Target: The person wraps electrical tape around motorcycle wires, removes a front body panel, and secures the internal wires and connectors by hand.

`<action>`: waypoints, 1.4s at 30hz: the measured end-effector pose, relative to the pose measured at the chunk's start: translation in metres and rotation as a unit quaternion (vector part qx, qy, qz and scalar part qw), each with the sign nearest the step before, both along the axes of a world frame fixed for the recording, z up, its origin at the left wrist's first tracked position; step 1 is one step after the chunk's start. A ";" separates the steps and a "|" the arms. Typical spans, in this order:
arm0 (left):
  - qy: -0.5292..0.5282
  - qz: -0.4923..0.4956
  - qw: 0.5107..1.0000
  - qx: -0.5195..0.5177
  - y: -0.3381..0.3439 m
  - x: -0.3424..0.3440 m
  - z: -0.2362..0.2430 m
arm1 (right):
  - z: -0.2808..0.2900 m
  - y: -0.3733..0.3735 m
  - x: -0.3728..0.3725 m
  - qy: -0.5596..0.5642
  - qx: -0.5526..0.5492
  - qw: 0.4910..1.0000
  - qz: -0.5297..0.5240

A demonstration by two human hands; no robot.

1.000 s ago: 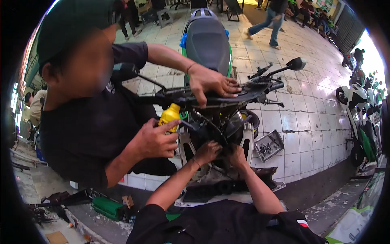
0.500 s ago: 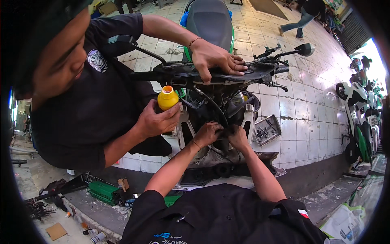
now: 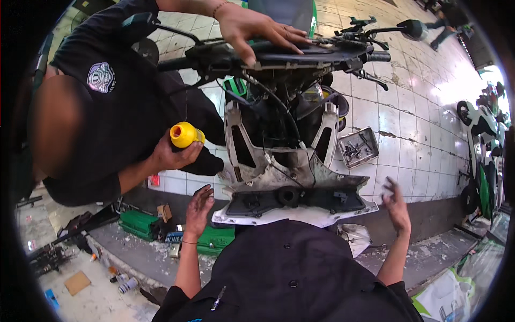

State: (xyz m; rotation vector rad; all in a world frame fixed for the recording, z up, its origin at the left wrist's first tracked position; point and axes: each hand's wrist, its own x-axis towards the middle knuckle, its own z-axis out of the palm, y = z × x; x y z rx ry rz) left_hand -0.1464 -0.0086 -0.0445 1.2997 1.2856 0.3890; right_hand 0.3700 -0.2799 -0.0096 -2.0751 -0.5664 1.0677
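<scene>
My left hand (image 3: 199, 209), its fingers loosely bent and apart, is empty beside the left end of a white and black body panel (image 3: 255, 199) at the front of a partly stripped scooter. My right hand (image 3: 396, 206) stands open and empty past that panel's right end. Both are clear of the scooter. Above them are a pale inner frame piece (image 3: 238, 137) with dangling cables and the handlebar (image 3: 379, 56). A co-worker rests one hand (image 3: 263, 32) on the handlebar cover and grips an opened yellow bottle (image 3: 184, 134) in the other.
A metal tray (image 3: 370, 155) of small parts lies on the tiled floor at right. Parked scooters (image 3: 480, 161) line the right edge. Green plastic cases (image 3: 137, 224) and loose items lie on the lower left step. The co-worker (image 3: 123, 107) stands close at left. Another person walks at top right.
My two hands have pulled out from the middle of the scooter's front and moved apart and toward me. The co-worker's yellow bottle has moved left, away from the scooter.
</scene>
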 end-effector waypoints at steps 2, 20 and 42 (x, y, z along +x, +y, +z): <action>-0.072 0.105 0.980 -0.156 -0.029 0.010 -0.001 | -0.022 -0.019 -0.016 0.291 0.052 0.954 0.047; -0.256 0.101 0.947 -0.164 -0.086 0.034 -0.009 | -0.117 0.004 -0.065 0.381 0.185 0.905 -0.026; -0.313 -0.006 0.933 -0.178 -0.102 0.027 -0.107 | -0.108 0.046 -0.129 0.388 0.352 0.825 -0.213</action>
